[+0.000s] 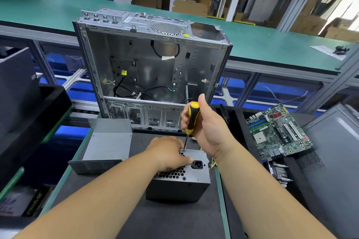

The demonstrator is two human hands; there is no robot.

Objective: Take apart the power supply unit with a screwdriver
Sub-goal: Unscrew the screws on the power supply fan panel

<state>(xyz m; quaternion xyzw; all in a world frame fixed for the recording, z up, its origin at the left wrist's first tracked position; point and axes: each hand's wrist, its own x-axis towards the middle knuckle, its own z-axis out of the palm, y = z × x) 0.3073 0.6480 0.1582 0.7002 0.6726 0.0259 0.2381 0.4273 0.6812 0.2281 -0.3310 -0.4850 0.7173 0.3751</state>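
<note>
Workshop counter: left hand steadies the closed grey metal power supply box, right hand grips the yellow-black screwdriver on a screw.

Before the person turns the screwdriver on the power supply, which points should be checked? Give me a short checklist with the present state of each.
1. Right hand grips the screwdriver by its handle: ok.
2. Screwdriver tip sits at the far top corner of the power supply unit: ok.
3. Tip is seated in a screw head: cannot tell, too small to see.
4. Left hand presses on top of the unit to steady it: ok.
5. Left fingers are away from the tip: not ok, they lie right beside it.
6. Unit rests flat on the black mat: ok.
</note>
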